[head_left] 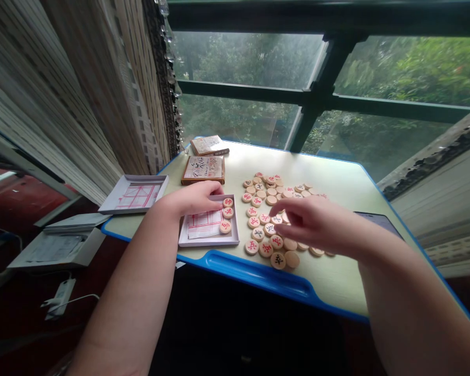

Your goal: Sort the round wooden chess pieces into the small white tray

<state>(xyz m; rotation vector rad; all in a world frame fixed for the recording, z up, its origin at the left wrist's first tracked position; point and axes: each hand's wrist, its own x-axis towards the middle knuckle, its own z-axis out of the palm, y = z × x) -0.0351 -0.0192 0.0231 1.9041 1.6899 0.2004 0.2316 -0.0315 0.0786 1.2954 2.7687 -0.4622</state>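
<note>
My left hand (198, 199) is at the far wall of a shallow white box (208, 242), its thumb inside and its fingers over the far side, closed on the rim. Three round wooden Chinese chess pieces (225, 227) with red characters line the box's right side; the farthest lies by my thumb tip. A folded paper board (199, 225) with red lines lies under them. My right hand (303, 219) hovers over many loose chess pieces (265, 248), thumb and index finger apart with nothing visible between them. Some pieces show red or black characters, others are blank side up; my right hand hides several.
Two patterned boxes (203, 169) stand at the back left. Another white box part (115, 201) with a red-lined sheet sits at the left edge. A phone (379, 223) lies right, behind my wrist. The table's front has a blue trough (258, 274). Windows and curtains surround the table.
</note>
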